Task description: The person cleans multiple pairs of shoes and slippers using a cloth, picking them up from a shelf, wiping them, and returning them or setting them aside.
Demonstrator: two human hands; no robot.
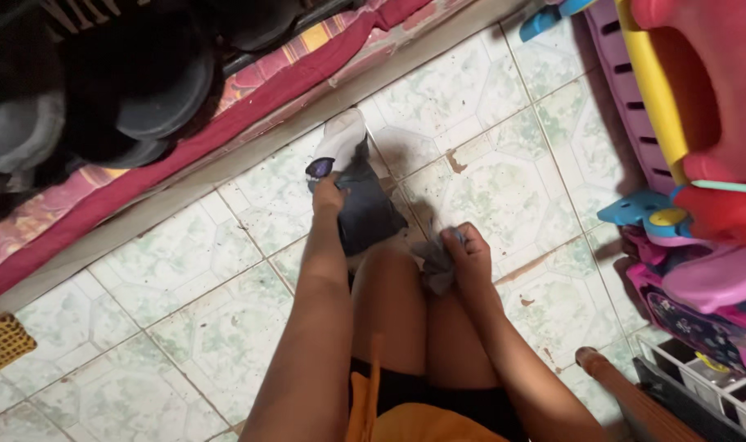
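Bare knees fill the bottom of the view. Beyond them the left hand (328, 196) grips a dark shoe (352, 184) on the tiled floor (184, 286), its long axis and white toe pointing away toward the red mat (144, 176). Right hand (463, 254) is closed, pinching a grey cloth (437, 268). Open tiles lie left; toys (700, 164) crowd the right edge.

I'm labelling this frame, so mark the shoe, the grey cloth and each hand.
shoe (365, 209): head view, on its dark upper.
grey cloth (438, 270): head view, on the bunched part below the fingers.
left hand (328, 196): head view, on its back.
right hand (468, 254): head view, on its back.
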